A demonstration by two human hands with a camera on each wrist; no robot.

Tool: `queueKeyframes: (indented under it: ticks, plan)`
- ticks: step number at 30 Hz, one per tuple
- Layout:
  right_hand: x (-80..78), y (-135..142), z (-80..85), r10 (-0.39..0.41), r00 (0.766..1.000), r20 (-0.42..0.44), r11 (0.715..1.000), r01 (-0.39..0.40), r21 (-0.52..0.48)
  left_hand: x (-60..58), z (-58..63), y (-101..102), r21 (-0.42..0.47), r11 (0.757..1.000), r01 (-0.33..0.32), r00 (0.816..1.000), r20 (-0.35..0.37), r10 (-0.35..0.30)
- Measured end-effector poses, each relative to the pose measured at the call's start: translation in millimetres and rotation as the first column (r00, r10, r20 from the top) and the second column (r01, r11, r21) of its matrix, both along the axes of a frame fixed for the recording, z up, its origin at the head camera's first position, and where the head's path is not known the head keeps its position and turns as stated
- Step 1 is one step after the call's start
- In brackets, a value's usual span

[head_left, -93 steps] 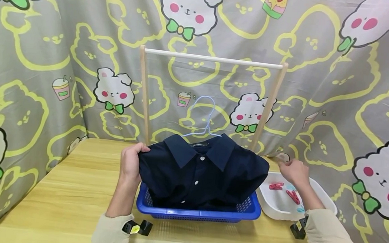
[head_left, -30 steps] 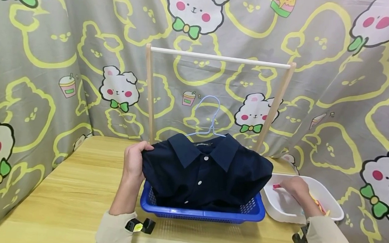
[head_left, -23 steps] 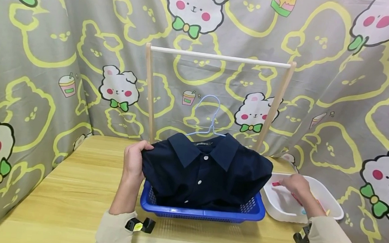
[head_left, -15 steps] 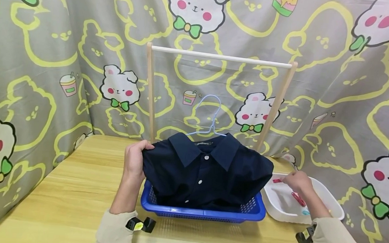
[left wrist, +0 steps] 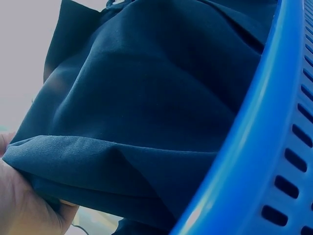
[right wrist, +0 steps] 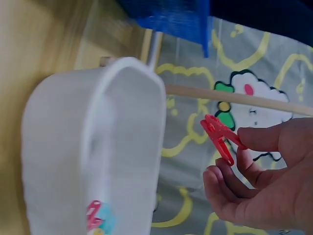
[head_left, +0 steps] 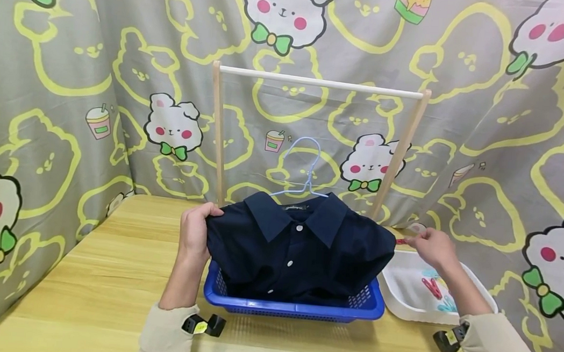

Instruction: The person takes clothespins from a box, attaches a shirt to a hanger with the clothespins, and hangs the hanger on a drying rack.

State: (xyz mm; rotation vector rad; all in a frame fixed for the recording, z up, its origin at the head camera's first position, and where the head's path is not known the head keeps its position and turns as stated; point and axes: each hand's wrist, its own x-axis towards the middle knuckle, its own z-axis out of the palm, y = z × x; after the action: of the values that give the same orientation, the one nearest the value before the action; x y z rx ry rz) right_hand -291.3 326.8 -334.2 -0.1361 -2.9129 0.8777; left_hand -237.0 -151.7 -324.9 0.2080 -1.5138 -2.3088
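Note:
A navy collared shirt [head_left: 262,255] with white buttons sits on a pale blue wire hanger [head_left: 308,172], its lower part inside a blue plastic basket [head_left: 293,309]. My left hand [head_left: 194,232] grips the shirt at its left shoulder; the left wrist view shows the cloth folded between thumb and fingers [left wrist: 29,205]. In my right hand [head_left: 435,247] a red clothespin [right wrist: 220,137] is pinched by one end between thumb and forefinger, its other end pointing at the shirt's right sleeve. Below that hand is a white tray [head_left: 400,307] with red and light blue clothespins [head_left: 432,287] in it.
Behind the basket stands a rack with wooden posts [head_left: 218,134] and a white crossbar [head_left: 321,83]. A grey cartoon-print curtain [head_left: 282,14] encloses the back and sides of the wooden table [head_left: 111,273].
My right hand has gone down into the white tray, taken hold of a red clothespin, and risen with it towards the shirt's right sleeve. The left hand keeps its grip.

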Motion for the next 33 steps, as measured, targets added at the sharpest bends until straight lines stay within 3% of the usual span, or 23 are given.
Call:
queueKeyframes:
  ticks: [7, 14, 24, 33]
  plan:
    - [7.0, -13, 22.0, -0.024, 0.999, -0.034, 0.999, 0.023, -0.044, 1.1, -0.1, 1, -0.011, 1.0, -0.002, 1.0, 0.015, 0.002]
    - [12.0, -30, 43.3, -0.051, 0.99, -0.132, 0.998, 0.048, -0.027, 1.0, -0.1, 2, -0.008, 1.0, -0.003, 1.0, 0.014, 0.003]
    - [18.8, -52, 71.9, 0.061, 0.98, -0.187, 0.998, -0.062, 0.0, 0.8, -1.2, 2, -0.005, 1.0, -0.006, 1.0, 0.005, 0.006]
    - [27.0, -74, 87.7, 0.069, 0.975, -0.213, 0.997, -0.074, -0.017, 0.8, -0.3, 2, -0.009, 1.0, -0.012, 1.0, -0.01, 0.012]
